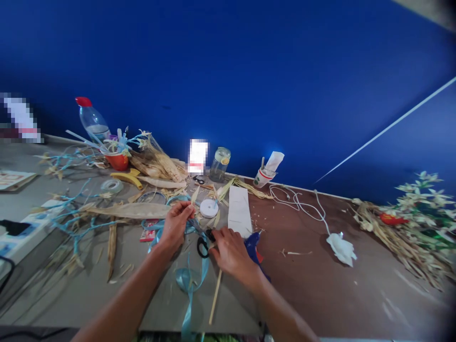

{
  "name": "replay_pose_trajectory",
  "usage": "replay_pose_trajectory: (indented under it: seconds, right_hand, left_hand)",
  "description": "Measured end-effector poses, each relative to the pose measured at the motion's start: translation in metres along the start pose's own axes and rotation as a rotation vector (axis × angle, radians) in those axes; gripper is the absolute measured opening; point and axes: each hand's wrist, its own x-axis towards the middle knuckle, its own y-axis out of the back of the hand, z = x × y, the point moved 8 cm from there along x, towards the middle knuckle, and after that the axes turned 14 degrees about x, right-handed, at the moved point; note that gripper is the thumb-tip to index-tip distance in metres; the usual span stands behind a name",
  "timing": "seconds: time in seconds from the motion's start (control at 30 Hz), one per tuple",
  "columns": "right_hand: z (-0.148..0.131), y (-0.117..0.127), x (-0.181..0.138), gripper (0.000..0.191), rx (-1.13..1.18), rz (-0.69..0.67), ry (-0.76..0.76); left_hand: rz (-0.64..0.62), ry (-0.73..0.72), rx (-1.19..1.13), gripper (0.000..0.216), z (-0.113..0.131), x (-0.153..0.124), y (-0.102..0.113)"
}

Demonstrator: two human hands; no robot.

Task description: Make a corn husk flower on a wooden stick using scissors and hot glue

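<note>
Left hand (pixel 176 223): fingers pinched shut on the ribbon (pixel 187 281), which is trailed to the table's (pixel 320 285) near edge.
Right hand (pixel 231 251): fingers curled round the scissors (pixel 203 247), mid-table.
Writing: none can be read.
Around: glue gun (pixel 253 242) beside the right hand; tape roll (pixel 209 208) just beyond.

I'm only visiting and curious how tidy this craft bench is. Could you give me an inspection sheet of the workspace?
Surface: table, grey on the left and brown on the right, strewn with husk scraps.
Things in hand: blue ribbon; scissors.
Clutter: glue gun, wooden stick, tape roll, corn husks, bottle, jar, paper cup.
Grips: left hand pinches the blue ribbon; right hand holds the scissors.
Cables: white cable lies loose, ending at a white plug.
Surroundings: blue wall; dried flowers at the right.
</note>
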Motion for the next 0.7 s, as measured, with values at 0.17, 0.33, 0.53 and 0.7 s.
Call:
replay_pose_trajectory:
  seconds: [0.17, 0.33, 0.53, 0.7]
  right_hand:
    - [0.022, 0.016, -0.019, 0.033, 0.034, 0.078, -0.038]
    - [0.088, 0.023, -0.066, 0.039, -0.002, 0.193, -0.329]
    - [0.118, 0.012, -0.094, 0.05, 0.016, 0.282, -0.404]
    - [0.124, 0.006, -0.09, 0.031, 0.12, 0.332, -0.372]
  left_hand:
    - [0.019, -0.025, 0.042, 0.022, 0.004, -0.001, 0.001]
    - [0.035, -0.033, 0.069, 0.022, 0.006, -0.002, 0.001]
    - [0.032, -0.079, 0.094, 0.021, 0.008, -0.002, 0.001]
    - [0.037, -0.072, 0.102, 0.021, 0.005, 0.0, 0.002]
